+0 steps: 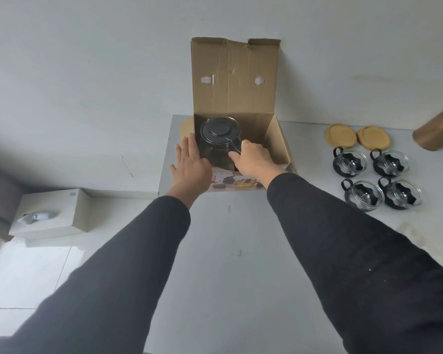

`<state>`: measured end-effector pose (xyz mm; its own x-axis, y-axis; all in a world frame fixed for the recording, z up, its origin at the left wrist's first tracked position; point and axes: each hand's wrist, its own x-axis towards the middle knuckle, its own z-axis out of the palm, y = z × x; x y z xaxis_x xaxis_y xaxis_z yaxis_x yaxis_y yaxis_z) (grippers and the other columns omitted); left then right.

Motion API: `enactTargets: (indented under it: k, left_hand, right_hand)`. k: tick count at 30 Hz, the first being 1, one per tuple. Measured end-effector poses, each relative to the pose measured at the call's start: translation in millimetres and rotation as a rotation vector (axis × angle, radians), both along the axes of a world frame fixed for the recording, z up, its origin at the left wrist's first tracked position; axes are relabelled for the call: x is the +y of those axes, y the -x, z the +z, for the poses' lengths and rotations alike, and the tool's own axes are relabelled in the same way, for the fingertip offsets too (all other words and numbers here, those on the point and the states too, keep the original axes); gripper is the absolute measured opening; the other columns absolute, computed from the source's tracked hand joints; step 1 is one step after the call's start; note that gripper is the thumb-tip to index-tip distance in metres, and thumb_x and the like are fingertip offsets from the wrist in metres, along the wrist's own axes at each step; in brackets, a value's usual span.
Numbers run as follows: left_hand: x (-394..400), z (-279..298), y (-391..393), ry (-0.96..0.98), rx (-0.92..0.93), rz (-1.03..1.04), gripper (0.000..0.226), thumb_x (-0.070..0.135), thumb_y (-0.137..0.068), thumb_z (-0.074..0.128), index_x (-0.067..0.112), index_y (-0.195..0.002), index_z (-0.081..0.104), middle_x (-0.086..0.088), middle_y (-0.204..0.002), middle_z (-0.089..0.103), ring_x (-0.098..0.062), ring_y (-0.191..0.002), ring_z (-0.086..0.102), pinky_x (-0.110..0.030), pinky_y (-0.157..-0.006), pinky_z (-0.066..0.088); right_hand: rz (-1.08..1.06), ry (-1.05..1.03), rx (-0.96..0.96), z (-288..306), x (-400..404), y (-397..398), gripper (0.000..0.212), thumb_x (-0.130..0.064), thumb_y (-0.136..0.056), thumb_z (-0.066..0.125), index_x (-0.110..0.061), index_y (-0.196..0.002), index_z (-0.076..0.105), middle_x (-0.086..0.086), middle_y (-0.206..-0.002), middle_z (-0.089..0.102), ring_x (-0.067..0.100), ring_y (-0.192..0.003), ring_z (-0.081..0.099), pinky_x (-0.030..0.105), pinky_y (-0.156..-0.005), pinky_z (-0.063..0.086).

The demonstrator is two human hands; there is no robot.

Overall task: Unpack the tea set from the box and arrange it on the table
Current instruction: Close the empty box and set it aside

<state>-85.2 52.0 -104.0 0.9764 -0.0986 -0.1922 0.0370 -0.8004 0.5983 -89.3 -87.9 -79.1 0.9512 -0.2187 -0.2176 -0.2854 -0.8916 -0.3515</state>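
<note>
The desk (pixel 215 251) stretches white under both my black sleeves, with the wall rising just beyond my fingers. The cardboard box (pixel 279 146) stands open at the far edge of the desk, its lid flap upright against the wall above my fingertips.

My left hand (pixel 189 166) lies flat against the outside of the box's left wall, fingers (pixel 191 144) straight and together, holding nothing. My right hand (pixel 253 159) reaches over the near wall into the box, and its fingers curl round the black handle of the teapot (pixel 219 134). The teapot sits inside the box, in its left half, right between my two hands; it is dark glass with a round black lid on top. I cannot tell whether it is resting on the box floor or lifted.

Well to the right of my right fingers, four glass cups (pixel 376 180) in black holders stand on the desk in two rows of two. Just beyond them lie two round wooden coasters (pixel 357 135), side by side. Further right a brown cardboard tube (pixel 437 129) leans in at the frame edge.

Far to the left of my left fingers, below the desk, sits a white tissue box (pixel 51 213).
</note>
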Motion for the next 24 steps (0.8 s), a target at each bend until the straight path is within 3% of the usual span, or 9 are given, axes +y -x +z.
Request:
enactTargets:
  k: [2,8,16,20,24]
  left_hand:
    - [-1,-2,0,0.028,-0.001,0.028,0.062,0.013,-0.096,0.023,0.019,-0.152,-0.004,0.002,-0.16,-0.005,-0.021,-0.148,-0.008,-0.052,-0.117,0.006]
    - [-5,1,-1,0.11,0.022,0.092,0.062,0.009,-0.095,0.024,0.014,-0.152,0.001,-0.002,-0.16,0.0,-0.024,-0.147,-0.005,-0.045,-0.119,0.008]
    - [-9,13,-1,0.154,0.043,0.216,0.068,-0.007,-0.084,0.031,0.011,-0.149,0.018,-0.015,-0.144,0.034,-0.037,-0.132,0.033,-0.045,-0.107,0.034]
    - [-5,14,-2,0.078,0.033,0.261,0.067,-0.008,-0.085,0.035,0.009,-0.148,0.02,-0.021,-0.138,0.039,-0.04,-0.128,0.036,-0.046,-0.104,0.036]
    - [-8,11,-1,0.061,0.018,0.296,0.065,-0.007,-0.086,0.038,0.008,-0.147,0.021,-0.023,-0.136,0.041,-0.042,-0.126,0.038,-0.048,-0.104,0.037]
  right_hand:
    - [-0.004,-0.01,-0.037,4,-4,3,0.039,-0.038,-0.099,0.041,-0.007,-0.121,0.047,0.009,-0.105,0.058,0.023,-0.082,0.051,0.031,-0.068,0.039]
    - [0.027,0.024,-0.138,41,-30,11,0.033,-0.042,-0.098,0.039,-0.01,-0.103,0.046,-0.003,-0.075,0.046,0.023,-0.078,0.051,0.032,-0.066,0.038]
    - [-0.084,0.076,-0.284,95,-87,31,0.04,-0.04,-0.098,0.039,-0.004,-0.11,0.048,0.014,-0.103,0.06,0.033,-0.093,0.056,0.036,-0.075,0.041]
    - [-0.217,0.104,-0.311,99,-121,39,0.041,-0.038,-0.099,0.039,-0.001,-0.114,0.047,0.017,-0.111,0.059,0.035,-0.102,0.055,0.033,-0.075,0.035]
    - [-0.342,0.058,-0.276,85,-147,45,0.043,-0.036,-0.099,0.04,0.0,-0.121,0.045,0.019,-0.121,0.057,0.037,-0.112,0.053,0.036,-0.086,0.04]
